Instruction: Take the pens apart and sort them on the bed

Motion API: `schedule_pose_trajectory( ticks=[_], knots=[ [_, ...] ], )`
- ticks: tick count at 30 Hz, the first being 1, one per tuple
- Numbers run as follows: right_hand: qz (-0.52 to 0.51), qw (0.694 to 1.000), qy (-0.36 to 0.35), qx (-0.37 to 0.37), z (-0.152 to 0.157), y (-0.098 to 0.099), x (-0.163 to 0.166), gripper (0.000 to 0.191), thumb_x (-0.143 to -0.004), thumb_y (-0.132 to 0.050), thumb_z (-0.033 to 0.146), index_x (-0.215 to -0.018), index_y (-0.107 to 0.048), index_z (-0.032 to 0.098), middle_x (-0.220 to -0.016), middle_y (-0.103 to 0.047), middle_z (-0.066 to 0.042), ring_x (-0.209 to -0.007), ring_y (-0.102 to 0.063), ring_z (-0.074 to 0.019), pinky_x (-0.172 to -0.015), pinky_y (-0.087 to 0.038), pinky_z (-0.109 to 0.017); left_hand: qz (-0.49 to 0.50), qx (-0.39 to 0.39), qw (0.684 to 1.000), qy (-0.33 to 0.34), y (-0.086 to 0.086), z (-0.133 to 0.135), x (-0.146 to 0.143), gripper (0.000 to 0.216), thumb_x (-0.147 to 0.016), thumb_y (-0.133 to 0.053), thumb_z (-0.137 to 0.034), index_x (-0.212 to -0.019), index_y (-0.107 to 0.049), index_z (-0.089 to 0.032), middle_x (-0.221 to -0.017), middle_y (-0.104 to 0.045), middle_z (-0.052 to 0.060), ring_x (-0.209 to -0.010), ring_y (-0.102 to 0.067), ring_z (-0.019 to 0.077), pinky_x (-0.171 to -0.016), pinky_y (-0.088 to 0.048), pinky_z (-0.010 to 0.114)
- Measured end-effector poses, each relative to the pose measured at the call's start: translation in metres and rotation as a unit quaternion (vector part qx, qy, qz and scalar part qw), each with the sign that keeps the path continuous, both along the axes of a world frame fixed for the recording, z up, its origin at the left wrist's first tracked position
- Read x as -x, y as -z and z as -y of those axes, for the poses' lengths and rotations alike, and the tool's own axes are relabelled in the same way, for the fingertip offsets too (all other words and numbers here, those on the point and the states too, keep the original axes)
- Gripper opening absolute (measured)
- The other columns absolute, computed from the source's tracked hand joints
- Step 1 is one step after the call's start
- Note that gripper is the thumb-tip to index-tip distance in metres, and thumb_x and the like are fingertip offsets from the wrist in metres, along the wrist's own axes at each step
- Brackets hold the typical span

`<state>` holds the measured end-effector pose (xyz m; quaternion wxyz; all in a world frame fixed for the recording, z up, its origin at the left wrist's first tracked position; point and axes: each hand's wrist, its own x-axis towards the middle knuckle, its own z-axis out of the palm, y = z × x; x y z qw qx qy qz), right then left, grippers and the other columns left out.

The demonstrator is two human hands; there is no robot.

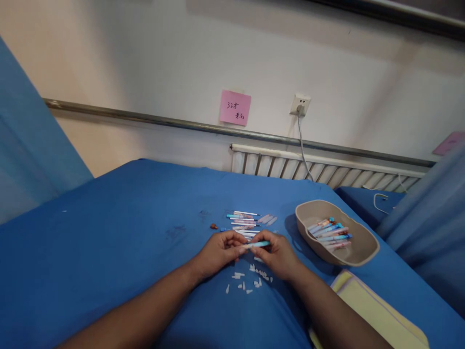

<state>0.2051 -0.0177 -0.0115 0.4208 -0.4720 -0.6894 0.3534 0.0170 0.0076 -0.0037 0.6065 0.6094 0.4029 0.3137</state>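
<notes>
Between my two hands lies a slim pen point(262, 244) with a light blue barrel, held level over the blue cover. My left hand point(222, 249) pinches its left end, and my right hand point(276, 252) has its fingers closed round the blue part. Just beyond the hands, white refills point(247, 213) and pen parts lie in a rough row, partly hidden by my fingers. Pale pink barrel pieces point(267, 219) rest at the right of that row. Several small white tips point(259, 274) are scattered on the cover nearer to me. A small brown piece point(214, 226) sits at the left.
A beige basin point(359, 242) with several pens point(332, 235) in it stands at the right. A folded yellow cloth point(378, 310) lies in front of it. Behind the blue-covered surface point(109, 232) are a radiator point(276, 164), a metal rail point(163, 118) and a wall socket point(301, 103).
</notes>
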Motion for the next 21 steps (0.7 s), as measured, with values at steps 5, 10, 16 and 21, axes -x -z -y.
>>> schedule_pose_trajectory(
  ticks=[5,10,16,21],
  knots=[
    [0.072,0.995,-0.009,-0.069,0.001,-0.002,-0.001,0.009,-0.077,-0.06,0.028,-0.077,-0.066,0.021,-0.075,-0.064,-0.001,-0.073,-0.057,-0.016,-0.068,-0.041,-0.026,-0.001,-0.03,1.0,0.009,-0.002,0.002,0.001,0.022,-0.066,-0.072,-0.033,-0.073,-0.063,-0.015,-0.058,-0.059,-0.003,-0.053,-0.052,0.0094,-0.054,-0.04,0.02],
    [-0.033,0.997,0.048,0.042,0.0,0.008,0.003,0.02,-0.077,-0.058,0.037,-0.077,-0.062,0.018,-0.052,-0.051,0.005,-0.047,-0.045,-0.01,-0.047,-0.034,-0.02,0.044,0.016,0.998,-0.038,-0.003,0.0,0.001,0.047,-0.067,-0.071,-0.042,-0.105,-0.057,-0.017,-0.079,-0.067,0.003,-0.059,-0.06,0.0129,-0.047,-0.041,0.019],
    [-0.085,0.992,0.083,0.044,-0.002,0.011,0.005,0.022,-0.076,-0.059,0.039,-0.076,-0.062,0.018,-0.052,-0.049,0.005,-0.047,-0.04,-0.0089,-0.045,-0.032,-0.02,0.028,0.061,0.996,-0.065,-0.001,-0.007,0.006,0.038,-0.076,-0.057,-0.051,-0.069,-0.055,-0.014,-0.05,-0.054,-0.003,-0.035,-0.043,0.0059,-0.033,-0.03,0.016],
    [-0.064,0.993,0.089,0.037,-0.004,0.013,0.003,0.022,-0.077,-0.058,0.04,-0.077,-0.064,0.018,-0.051,-0.049,0.005,-0.047,-0.041,-0.0097,-0.046,-0.033,-0.021,0.102,0.059,0.991,-0.058,-0.006,-0.008,0.009,0.045,-0.061,-0.078,-0.028,-0.1,-0.059,-0.018,-0.086,-0.064,0.002,-0.062,-0.058,0.0095,-0.05,-0.045,0.017]
  ],
)
